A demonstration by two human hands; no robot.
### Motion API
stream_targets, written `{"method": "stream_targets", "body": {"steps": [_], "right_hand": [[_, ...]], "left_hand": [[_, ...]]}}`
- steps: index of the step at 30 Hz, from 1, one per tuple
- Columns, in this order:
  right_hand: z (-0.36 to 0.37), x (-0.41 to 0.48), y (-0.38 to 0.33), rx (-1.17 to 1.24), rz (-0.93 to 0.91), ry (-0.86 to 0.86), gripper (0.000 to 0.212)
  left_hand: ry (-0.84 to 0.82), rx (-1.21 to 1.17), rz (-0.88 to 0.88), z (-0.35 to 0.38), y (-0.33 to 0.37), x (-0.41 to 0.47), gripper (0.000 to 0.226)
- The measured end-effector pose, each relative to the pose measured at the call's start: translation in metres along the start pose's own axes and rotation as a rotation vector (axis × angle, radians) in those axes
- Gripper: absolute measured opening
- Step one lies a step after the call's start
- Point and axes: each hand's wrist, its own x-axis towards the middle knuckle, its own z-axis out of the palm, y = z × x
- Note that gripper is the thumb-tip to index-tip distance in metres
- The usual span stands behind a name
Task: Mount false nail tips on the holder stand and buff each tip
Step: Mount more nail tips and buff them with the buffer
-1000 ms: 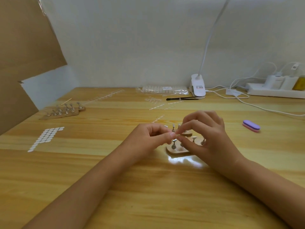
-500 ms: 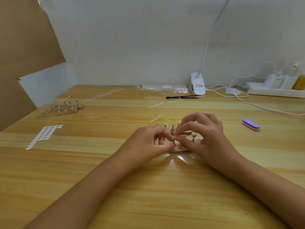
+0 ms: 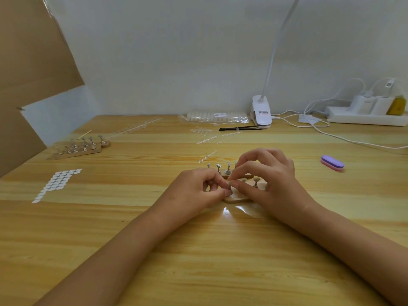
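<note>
Holder stand (image 3: 234, 198): pale wood, upright metal pegs; fingers of left hand (image 3: 196, 191) and right hand (image 3: 272, 182) pinch its near-left peg (image 3: 229, 187).

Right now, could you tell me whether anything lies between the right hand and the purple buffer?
Nothing visible does. The buffer lies alone on bare table to the right of the right hand, whose fingers pinch at a peg on the stand. The white cable runs farther back, not between.
</note>
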Motion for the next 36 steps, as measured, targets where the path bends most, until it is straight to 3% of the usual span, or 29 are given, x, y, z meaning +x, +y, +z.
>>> {"method": "stream_targets", "body": {"steps": [15, 24, 30, 33, 36], "right_hand": [[0.0, 0.0, 0.001, -0.026, 0.0, -0.031, 0.007], [-0.006, -0.001, -0.004, -0.204, -0.09, -0.07, 0.014], [-0.074, 0.023, 0.009, -0.027, 0.07, 0.144, 0.032], [-0.114, 0.022, 0.045, -0.144, 0.201, 0.039, 0.031], [-0.131, 0.0, 0.087, -0.225, 0.472, -0.07, 0.031]], "left_hand": [[-0.007, 0.001, -0.001, -0.001, 0.001, 0.0, 0.017], [0.01, 0.055, 0.023, 0.001, 0.004, -0.001, 0.014], [-0.021, 0.159, 0.04, -0.002, 0.008, -0.002, 0.013], [0.01, 0.145, 0.016, 0.0, 0.011, -0.003, 0.017], [0.032, 0.064, -0.07, 0.003, 0.012, -0.002, 0.017]]}}
